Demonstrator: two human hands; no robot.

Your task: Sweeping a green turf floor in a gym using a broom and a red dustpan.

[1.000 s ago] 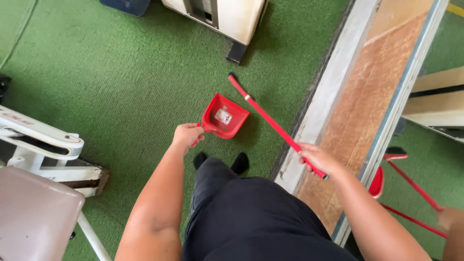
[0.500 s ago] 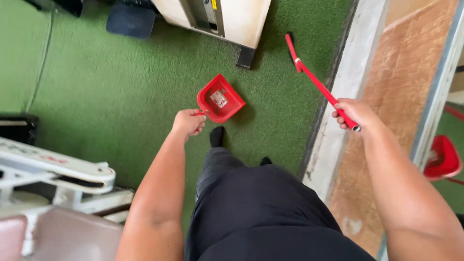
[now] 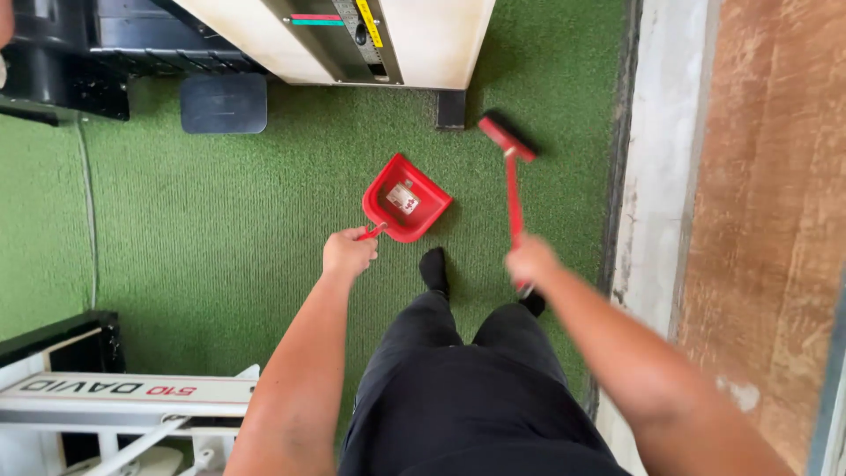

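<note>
The handle of a red dustpan (image 3: 405,201) is gripped by the left hand (image 3: 349,253); a white rectangular label with red marks is stuck inside the pan. A red broom (image 3: 511,176) is clasped by the right hand (image 3: 531,263), right of the dustpan. Beyond the dustpan, a cream machine (image 3: 352,40) with a yellow strip label is seen on green carpet (image 3: 220,229).

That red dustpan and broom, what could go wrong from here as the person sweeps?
The dustpan hangs tilted from the left hand by its thin handle, so whatever lies inside it might slide out onto the green carpet. The broom in the right hand has its head close to the foot of the cream machine, so a wide stroke could knock against it. The rough carpet pile may also hold dirt back.
</note>
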